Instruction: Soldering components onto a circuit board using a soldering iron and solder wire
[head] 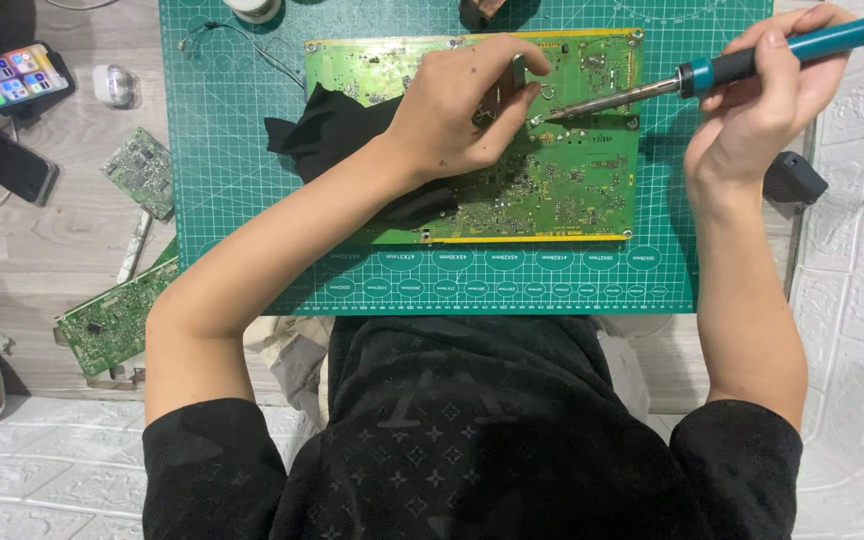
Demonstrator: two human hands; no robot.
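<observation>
A large green circuit board [562, 185] lies on a green cutting mat [232, 180]. My left hand [457, 110] rests on the board's upper middle, thumb and forefinger pinched together near the iron's tip; what they pinch is too small to tell. My right hand [767, 95] grips a soldering iron [752, 62] with a teal and black handle. Its metal tip touches the board just right of my left fingertips. A black cloth [327, 130] lies over the board's left end, partly under my left forearm.
Two smaller green circuit boards [142, 170] [112, 320] lie on the wooden floor left of the mat. A lit smartphone [7, 78], a dark phone [2, 160] and a white earbud case [114, 85] sit at the far left. A black object [794, 178] is right of the mat.
</observation>
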